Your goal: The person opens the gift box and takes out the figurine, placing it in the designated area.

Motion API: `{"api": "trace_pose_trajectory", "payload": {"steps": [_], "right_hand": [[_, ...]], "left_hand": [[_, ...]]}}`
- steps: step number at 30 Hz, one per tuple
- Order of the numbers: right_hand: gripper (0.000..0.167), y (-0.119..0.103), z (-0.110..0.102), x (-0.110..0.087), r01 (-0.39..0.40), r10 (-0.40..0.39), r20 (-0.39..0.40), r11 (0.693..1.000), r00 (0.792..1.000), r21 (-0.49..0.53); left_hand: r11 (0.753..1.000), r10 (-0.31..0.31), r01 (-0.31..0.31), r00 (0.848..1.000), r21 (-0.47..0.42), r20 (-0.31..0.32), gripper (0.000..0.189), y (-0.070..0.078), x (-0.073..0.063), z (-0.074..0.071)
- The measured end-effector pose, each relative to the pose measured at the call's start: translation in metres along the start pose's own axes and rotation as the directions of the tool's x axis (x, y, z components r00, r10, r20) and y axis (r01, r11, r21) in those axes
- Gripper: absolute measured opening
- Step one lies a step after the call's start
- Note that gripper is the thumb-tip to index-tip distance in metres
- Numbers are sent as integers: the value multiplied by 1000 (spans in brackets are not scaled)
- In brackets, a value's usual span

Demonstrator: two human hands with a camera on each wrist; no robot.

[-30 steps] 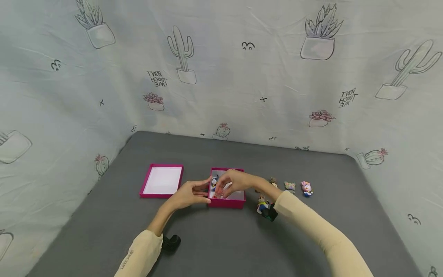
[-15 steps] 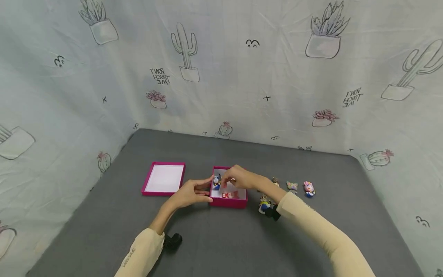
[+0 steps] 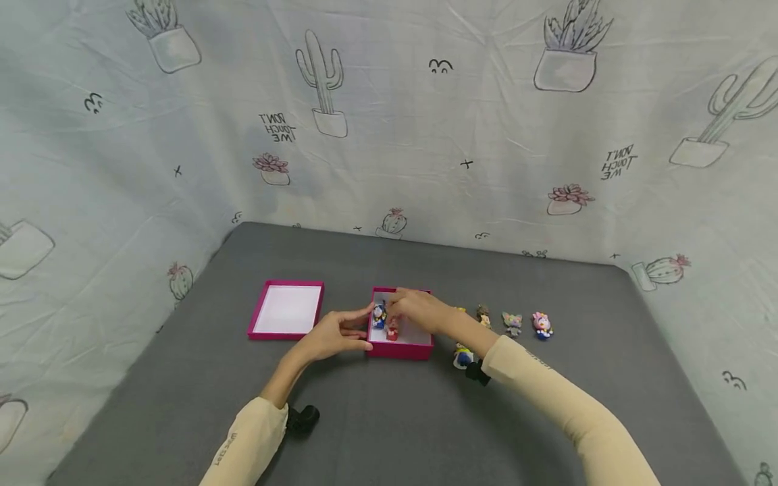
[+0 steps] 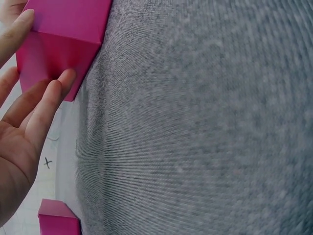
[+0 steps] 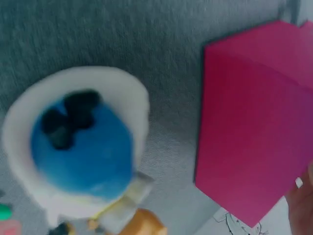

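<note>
In the head view, a pink box [image 3: 401, 350] with a white inside stands mid-table. My left hand [image 3: 331, 335] touches its left side, fingers fairly straight and thumb by the front corner; the left wrist view shows those fingertips [image 4: 68, 77] against the pink wall. Reaching into the box from above, my right hand [image 3: 419, 310] pinches a small red figurine [image 3: 392, 331], whose top is hidden by the fingers. Beside it, along the left inner wall, lies a blue-and-white figurine [image 3: 379, 315]. The right wrist view shows only an edge of the right hand [image 5: 301, 203].
A pink lid [image 3: 287, 309] lies white side up, left of the box. Right of it are several figurines: one with a blue body [image 3: 463, 356] under the right wrist, a brown one [image 3: 483, 316], a grey one [image 3: 512, 323] and a pink-and-blue one [image 3: 542, 325].
My right hand lifted off the red figurine, then came back down to it. The figurine turned from lying crosswise to lengthwise, closer to the blue one. The left hand stays at the box.
</note>
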State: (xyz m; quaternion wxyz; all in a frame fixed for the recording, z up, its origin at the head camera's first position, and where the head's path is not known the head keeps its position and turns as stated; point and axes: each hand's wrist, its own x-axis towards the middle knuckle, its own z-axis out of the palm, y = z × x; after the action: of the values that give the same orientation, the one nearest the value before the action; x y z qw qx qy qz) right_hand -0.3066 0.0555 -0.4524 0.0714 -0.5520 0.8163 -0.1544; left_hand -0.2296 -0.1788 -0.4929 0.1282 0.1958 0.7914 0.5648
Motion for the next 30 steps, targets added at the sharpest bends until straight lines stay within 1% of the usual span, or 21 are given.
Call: {"api": "trace_pose_trajectory", "payload": {"steps": [2,4,5,7,9,10,11,13,17,20,22,26,27,30], "right_hand": [[21,0,-2,0,-15,15,-55,1000,998,-4],[20,0,-6,-1,-61,65,-71,997,995,51],[23,-1,-7,-1,-90,95,-66,993,993,75],[38,-1,-7,-2,-163,166,-34,983,985,89],[53,-3,-5,-2,-221,222,5,973,975,72],[57,-4,-4,-3,-247,246,19,967,969,63],[59,-5,-2,-2,-266,265,29,963,964,49],[58,-8,2,-2,-292,291,30,956,956,21],[45,-11,10,-1,-304,304,-4,952,953,-19],[43,-12,11,-1,-300,299,-32,953,954,-40],[44,-13,10,-1,-303,301,-40,952,953,-45],[45,-11,3,-3,-286,285,-30,958,958,-22],[45,-11,0,-4,-279,279,-28,960,960,-3],[46,-9,-7,-9,-252,255,-40,965,966,74]], "left_hand": [[1000,-7,7,1000,0,-2,74,2,1,0],[1000,-11,11,1000,1,-8,73,4,1,0],[1000,-14,14,1000,0,-9,73,5,1,0],[1000,-20,20,1000,0,-12,73,6,1,-1],[1000,-22,22,1000,2,-11,74,6,-1,-1],[1000,-23,23,1000,3,-9,74,6,-1,0],[1000,-26,26,1000,2,-7,75,6,-2,0],[1000,-29,29,1000,3,-7,75,6,-3,1],[999,-38,38,999,2,-16,76,6,-5,2],[999,-47,47,999,-2,-23,76,6,-5,1],[999,-50,50,998,-7,-22,76,6,-4,1],[998,-54,54,998,-10,-17,76,9,-2,0],[999,-45,45,999,-7,-14,76,9,-2,0],[999,-45,45,999,-3,-16,77,11,0,-1]]}}
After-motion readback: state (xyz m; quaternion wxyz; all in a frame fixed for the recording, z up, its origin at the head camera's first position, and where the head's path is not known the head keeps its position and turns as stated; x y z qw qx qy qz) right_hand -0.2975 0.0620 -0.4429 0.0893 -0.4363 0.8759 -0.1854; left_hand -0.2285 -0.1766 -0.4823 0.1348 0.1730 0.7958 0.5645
